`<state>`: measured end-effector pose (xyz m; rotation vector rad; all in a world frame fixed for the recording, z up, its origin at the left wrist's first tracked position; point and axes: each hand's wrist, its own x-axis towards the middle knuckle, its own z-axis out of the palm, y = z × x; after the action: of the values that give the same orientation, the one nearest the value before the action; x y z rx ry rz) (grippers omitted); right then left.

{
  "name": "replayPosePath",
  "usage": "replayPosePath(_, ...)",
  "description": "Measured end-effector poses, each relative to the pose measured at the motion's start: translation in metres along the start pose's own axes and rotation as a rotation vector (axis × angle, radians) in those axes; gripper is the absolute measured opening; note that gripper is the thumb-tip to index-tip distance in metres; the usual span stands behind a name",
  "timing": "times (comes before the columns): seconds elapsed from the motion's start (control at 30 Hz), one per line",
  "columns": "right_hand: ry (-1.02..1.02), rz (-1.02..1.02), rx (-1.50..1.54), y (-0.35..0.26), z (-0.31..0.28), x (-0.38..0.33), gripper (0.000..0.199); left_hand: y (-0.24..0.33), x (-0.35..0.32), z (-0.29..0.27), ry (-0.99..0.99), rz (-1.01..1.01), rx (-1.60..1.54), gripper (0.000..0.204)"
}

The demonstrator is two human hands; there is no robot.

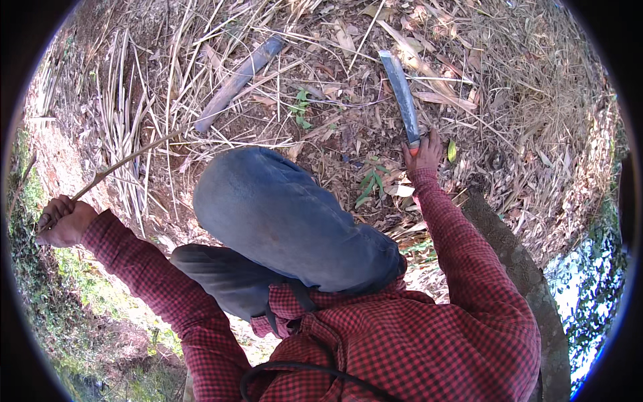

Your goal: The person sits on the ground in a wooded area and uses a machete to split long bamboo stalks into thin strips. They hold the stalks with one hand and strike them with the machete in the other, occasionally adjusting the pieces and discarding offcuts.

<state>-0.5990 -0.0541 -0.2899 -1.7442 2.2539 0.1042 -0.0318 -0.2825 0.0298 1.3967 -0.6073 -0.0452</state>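
In 2 hands point(67, 224) point(429, 155) are 1 stick point(127, 161), 1 machete point(402, 95)

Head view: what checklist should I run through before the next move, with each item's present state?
1. Right hand gripping the knife: ok, closed on its handle.
2. Left hand gripping the thin stick: ok, fingers closed around it.
3. Knife apart from left hand: ok, well separated.
4. Knife pointing away from the raised knee: ok.
5. Stick touching the thick wood piece: cannot tell amid the straw.
6. Knife edge sharp: cannot tell.
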Motion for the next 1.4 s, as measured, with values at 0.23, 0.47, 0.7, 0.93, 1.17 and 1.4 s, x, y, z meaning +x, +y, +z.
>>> replayPosePath(0.23,0.077,0.010,0.040,0.004,0.015,-0.005,0.055,0.018,-0.028,-0.011,-0.097,0.008,-0.055,0.054)
replayPosePath(0.47,0.161,0.104,0.091,-0.005,-0.004,-0.002,0.051,0.022,-0.023,-0.047,-0.237,-0.092,-0.330,0.038)
replayPosePath(0.7,0.078,0.215,1.069,-0.130,-0.142,0.019,0.034,0.003,-0.003,-0.104,-0.292,-0.016,-0.483,0.046)
replayPosePath(0.93,-0.148,-0.346,1.323,-0.361,-0.331,-0.062,0.034,-0.007,-0.001,-0.148,-0.174,0.014,-0.540,0.039)
replayPosePath(1.17,-0.497,-0.577,0.687,-0.476,-0.165,-0.109,0.043,-0.010,0.008,-0.181,-0.229,-0.014,-0.724,0.042)
replayPosePath(1.4,-0.561,-0.620,0.488,-0.490,-0.163,-0.125,0.049,-0.016,0.006,-0.186,-0.115,0.012,-0.734,0.041)
